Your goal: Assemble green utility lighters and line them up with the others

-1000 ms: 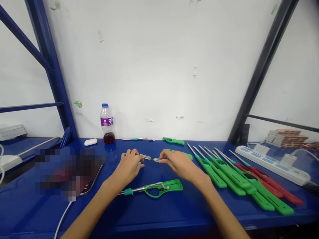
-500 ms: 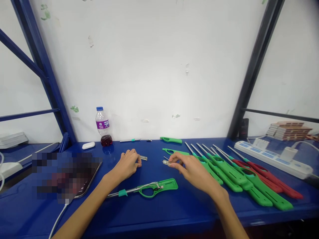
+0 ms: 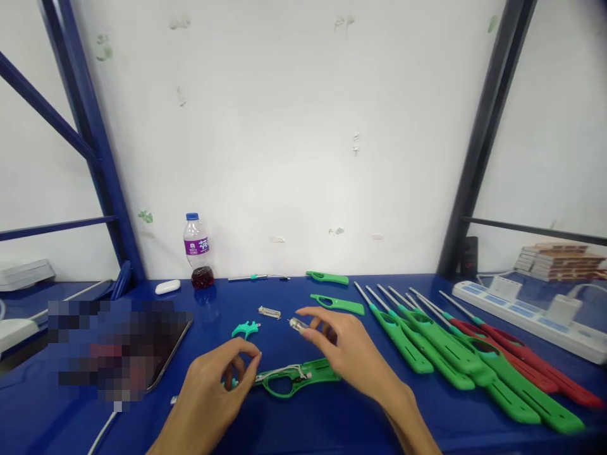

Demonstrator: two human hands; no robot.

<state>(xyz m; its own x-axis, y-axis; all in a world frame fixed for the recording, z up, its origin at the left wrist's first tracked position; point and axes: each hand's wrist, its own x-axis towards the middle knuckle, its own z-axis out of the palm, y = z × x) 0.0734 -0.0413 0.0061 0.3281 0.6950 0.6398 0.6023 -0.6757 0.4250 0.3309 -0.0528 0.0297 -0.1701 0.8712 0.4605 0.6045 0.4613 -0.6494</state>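
Note:
My right hand (image 3: 336,338) pinches a small clear fuel tank (image 3: 298,325) between thumb and fingers. My left hand (image 3: 222,379) is closed, thumb and index fingertips together over the rod of an opened green lighter (image 3: 284,380); what they hold, if anything, is too small to make out. Wires and a dark part show inside that lighter's body. Beyond the hands lie a second clear tank (image 3: 269,312) and a teal trigger piece (image 3: 245,329). A loose green shell (image 3: 337,304) rests behind my right hand, with another (image 3: 327,278) nearer the wall.
Several green lighters (image 3: 441,341) and red ones (image 3: 521,354) are heaped at the right, before a white power strip (image 3: 526,322). A drink bottle (image 3: 197,253), a white case (image 3: 167,287) and a dark tablet (image 3: 168,354) stand or lie left. A metal rod (image 3: 256,277) lies along the wall.
My left hand has moved away from the second tank, back toward me and over the lighter's rod. The teal trigger piece has come into view. My right hand has shifted slightly left and nearer with its tank.

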